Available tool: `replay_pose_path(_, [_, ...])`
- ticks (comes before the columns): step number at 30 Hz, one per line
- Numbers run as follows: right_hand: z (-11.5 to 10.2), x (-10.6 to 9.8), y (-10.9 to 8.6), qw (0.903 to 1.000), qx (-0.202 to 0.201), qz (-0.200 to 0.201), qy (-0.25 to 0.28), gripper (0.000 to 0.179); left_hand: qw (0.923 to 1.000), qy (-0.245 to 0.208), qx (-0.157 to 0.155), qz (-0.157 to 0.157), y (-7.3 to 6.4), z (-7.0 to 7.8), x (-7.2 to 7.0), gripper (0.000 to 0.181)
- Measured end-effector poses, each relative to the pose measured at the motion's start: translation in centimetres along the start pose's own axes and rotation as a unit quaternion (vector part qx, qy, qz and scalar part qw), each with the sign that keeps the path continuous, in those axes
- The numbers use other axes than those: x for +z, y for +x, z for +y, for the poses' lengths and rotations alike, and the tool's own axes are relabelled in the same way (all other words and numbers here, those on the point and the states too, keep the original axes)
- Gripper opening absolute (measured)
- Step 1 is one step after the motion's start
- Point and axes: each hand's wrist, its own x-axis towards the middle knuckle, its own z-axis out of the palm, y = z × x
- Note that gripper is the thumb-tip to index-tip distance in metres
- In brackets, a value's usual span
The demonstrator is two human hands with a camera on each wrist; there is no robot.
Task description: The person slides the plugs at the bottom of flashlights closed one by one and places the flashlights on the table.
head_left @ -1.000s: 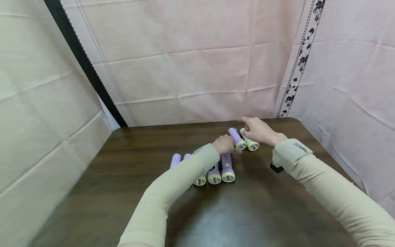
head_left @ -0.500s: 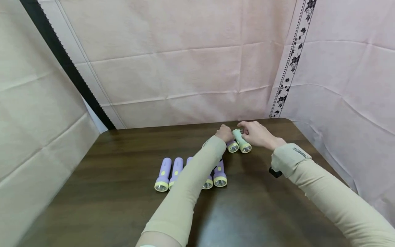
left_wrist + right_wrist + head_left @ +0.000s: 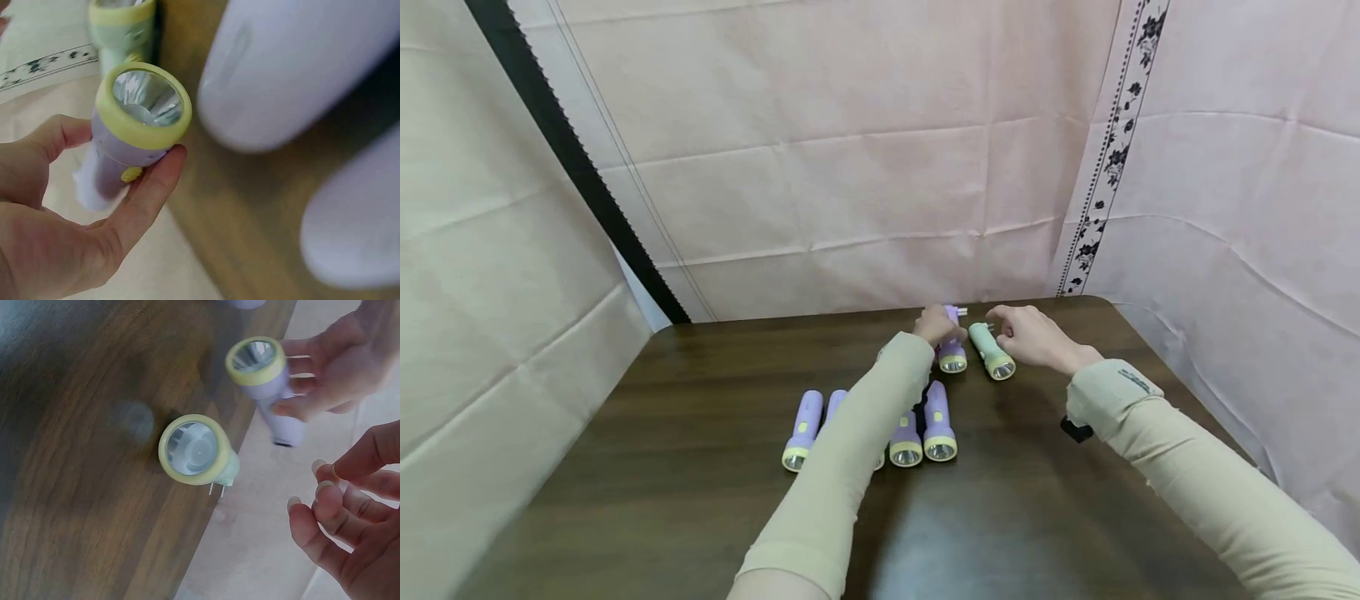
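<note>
My left hand (image 3: 936, 325) grips a purple flashlight (image 3: 112, 169) at the back of the table, thumb on one side and fingers on the other. Its yellow-rimmed lens faces me, and plug prongs show at its far end in the head view. Just right of it lies a mint-green flashlight (image 3: 988, 350), apart from it, with two metal prongs sticking out. My right hand (image 3: 1033, 337) hovers beside the green one, fingers loosely curled. In the right wrist view, its thumb and fingertips come together with nothing between them.
Nearer me, several flashlights stand in a row, including a purple flashlight (image 3: 940, 421) at the right end and another purple flashlight (image 3: 805, 429) at the left end. My left sleeve (image 3: 835, 492) hides part of the row. A cloth curtain (image 3: 850, 192) hangs behind the wooden table (image 3: 700, 400).
My left hand has gone from above the row to the back purple flashlight, gripped it and shifted it left, opening a gap from the green one. My right hand has barely moved.
</note>
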Motion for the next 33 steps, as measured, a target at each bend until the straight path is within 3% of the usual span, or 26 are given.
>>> replay_pose_path(7, [-0.8,-0.5,0.2,0.9992,-0.017,0.033,0.015,0.048,0.9936,-0.041,0.097,0.041,-0.4,-1.2,-3.7,0.032])
replay_pose_path(12, [-1.4,-0.3,0.1,0.9973,-0.047,0.054,0.014,0.059,0.9832,-0.039,0.172,0.046,-0.8,-3.2,-4.7,0.037])
replay_pose_path(15, [-1.8,0.1,0.0,0.9962,-0.067,0.055,0.012,0.067,0.9783,-0.026,0.201,0.042,-1.3,-4.2,-4.9,0.044])
replay_pose_path(27, [-3.1,1.2,0.7,0.9953,-0.087,0.037,0.017,0.073,0.9653,-0.006,0.258,0.038,-2.1,-5.4,-4.7,0.05])
replay_pose_path(33, [-3.4,1.2,0.7,0.9933,-0.101,0.056,0.003,0.069,0.9621,-0.003,0.269,0.041,-2.6,-5.3,-5.0,0.047])
